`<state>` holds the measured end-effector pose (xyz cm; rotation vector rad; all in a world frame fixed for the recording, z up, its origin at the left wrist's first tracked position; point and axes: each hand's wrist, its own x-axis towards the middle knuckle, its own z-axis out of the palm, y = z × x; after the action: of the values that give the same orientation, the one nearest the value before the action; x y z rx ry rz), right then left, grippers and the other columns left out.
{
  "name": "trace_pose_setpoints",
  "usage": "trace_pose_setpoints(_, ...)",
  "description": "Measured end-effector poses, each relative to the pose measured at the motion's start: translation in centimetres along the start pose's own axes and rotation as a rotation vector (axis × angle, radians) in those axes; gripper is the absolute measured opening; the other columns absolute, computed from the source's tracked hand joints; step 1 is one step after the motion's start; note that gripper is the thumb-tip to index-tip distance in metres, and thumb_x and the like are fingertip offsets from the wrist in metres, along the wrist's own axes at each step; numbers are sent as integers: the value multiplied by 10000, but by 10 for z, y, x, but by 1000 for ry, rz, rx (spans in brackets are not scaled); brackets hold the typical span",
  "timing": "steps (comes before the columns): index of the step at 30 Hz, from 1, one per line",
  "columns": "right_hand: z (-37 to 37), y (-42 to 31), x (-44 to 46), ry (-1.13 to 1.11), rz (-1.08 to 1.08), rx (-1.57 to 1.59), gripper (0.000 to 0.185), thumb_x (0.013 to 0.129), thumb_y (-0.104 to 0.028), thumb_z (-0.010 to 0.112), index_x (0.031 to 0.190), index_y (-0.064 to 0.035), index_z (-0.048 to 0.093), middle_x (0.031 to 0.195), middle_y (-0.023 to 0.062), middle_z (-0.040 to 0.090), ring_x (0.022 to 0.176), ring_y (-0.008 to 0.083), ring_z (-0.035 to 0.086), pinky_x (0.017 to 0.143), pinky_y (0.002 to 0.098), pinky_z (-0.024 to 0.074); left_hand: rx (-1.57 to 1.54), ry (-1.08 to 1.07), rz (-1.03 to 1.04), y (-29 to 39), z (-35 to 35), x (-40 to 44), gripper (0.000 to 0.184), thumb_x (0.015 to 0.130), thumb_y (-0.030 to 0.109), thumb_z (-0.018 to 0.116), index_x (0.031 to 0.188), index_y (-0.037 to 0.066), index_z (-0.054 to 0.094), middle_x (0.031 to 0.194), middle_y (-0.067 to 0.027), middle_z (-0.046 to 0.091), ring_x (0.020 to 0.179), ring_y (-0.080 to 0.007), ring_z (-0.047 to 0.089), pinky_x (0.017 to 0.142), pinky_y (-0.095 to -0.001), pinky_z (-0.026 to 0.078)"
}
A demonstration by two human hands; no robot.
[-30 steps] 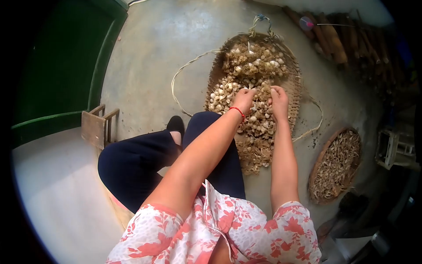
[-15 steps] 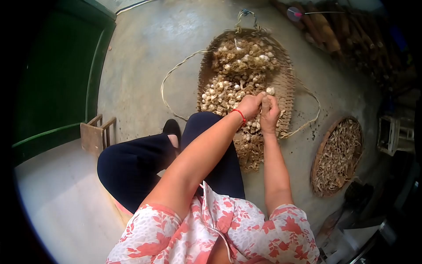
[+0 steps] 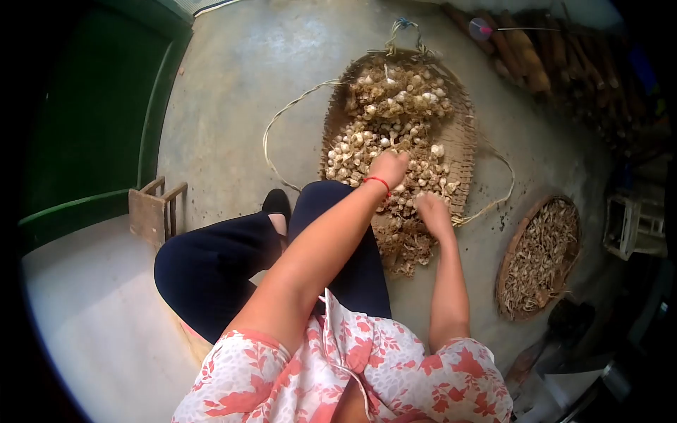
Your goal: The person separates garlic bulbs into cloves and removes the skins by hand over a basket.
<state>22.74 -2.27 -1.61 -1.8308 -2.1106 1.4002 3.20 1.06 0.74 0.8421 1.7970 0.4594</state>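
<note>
A long woven basket [image 3: 462, 141] lies on the floor, heaped with pale bulbs [image 3: 345, 151] that look like garlic, with dry brown husks and roots among them. My left hand [image 3: 389, 169], with a red band at the wrist, is closed over the middle of the heap; what its fingers hold is too small to make out. Lower and to the right, my right hand [image 3: 431, 211] is closed at the bulbs near the basket's near end, its fingertips partly hidden. A larger white bulb [image 3: 437, 151] rests between the heap and the basket's right side.
A round tray of dry stalks [image 3: 539, 257] lies at the right. Logs [image 3: 525, 53] are stacked at the upper right, above a small wooden frame [image 3: 635, 225]. At the left are a small wooden stool [image 3: 149, 211] and a green door [image 3: 84, 106]. Rope handles [image 3: 271, 127] loop from the basket.
My hands were together around a bulb half a second ago and are now apart. My right hand has moved down toward me. The white bulb now lies in the basket.
</note>
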Motion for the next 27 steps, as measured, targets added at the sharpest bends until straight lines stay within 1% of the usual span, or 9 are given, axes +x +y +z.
trace_pose_setpoints(2,-10,-2,-24,-131,-24,-194,292,919,-265,504,922,9,606,794,104,629,756,223,591,687,350,474,-190,18,-225,-24,-4,25,344,848,270,486,890,-30,648,940,-227,650,820,-316,644,731,-410,504)
trace_pose_setpoints(4,-13,-6,-23,-264,-47,-387,309,904,-252,512,992,26,614,879,132,658,858,263,617,773,359,481,367,-132,11,-59,-5,50,252,820,162,552,990,-2,640,910,-176,663,791,-327,648,833,-472,466)
trace_pose_setpoints(7,-9,-35,44,223,-98,-99,314,880,-253,547,1110,-58,635,1132,165,612,1041,297,585,877,372,460,951,-287,93,-85,11,91,365,832,204,549,1150,26,562,1118,-194,594,929,-341,620,915,-470,425)
trace_pose_setpoints(9,1,-63,91,220,-93,-172,320,873,-254,561,1127,-69,625,1190,159,581,1043,303,582,869,376,464,-484,406,-471,-49,-9,35,505,823,236,571,1267,31,446,1334,-226,413,1089,-354,540,962,-458,385)
trace_pose_setpoints(12,15,-77,130,103,-73,-356,320,868,-227,584,1141,-60,601,1161,134,587,1002,276,595,847,366,472,-496,503,-413,-14,-28,1,567,824,242,569,1314,39,367,1414,-246,261,1210,-367,432,983,-457,365)
trace_pose_setpoints(14,17,-75,138,49,-66,-422,316,865,-201,599,1143,-51,588,1120,115,602,973,252,604,830,355,478,-335,607,-304,-36,-19,21,492,848,249,549,1277,50,414,1289,-214,433,1049,-317,562,853,-425,464)
trace_pose_setpoints(16,10,-72,130,218,-242,207,259,819,-180,668,1055,-82,624,1043,68,593,856,200,589,781,347,480,-708,84,-275,-32,-30,15,439,895,288,506,1234,16,444,981,-125,567,727,-203,635,513,-296,497)
trace_pose_setpoints(21,-8,-76,69,250,-409,559,230,790,-41,674,992,-32,564,938,28,563,783,112,545,702,261,458,-1038,-228,-155,5,-25,-11,322,930,416,494,969,96,489,775,-11,545,588,-118,556,461,-254,427)
trace_pose_setpoints(27,-12,-77,38,429,-455,539,306,808,-102,677,1079,-46,546,872,28,555,739,115,519,678,252,456,-909,-359,23,13,-10,-12,285,949,387,476,904,106,499,642,8,476,456,-92,407,408,-235,305)
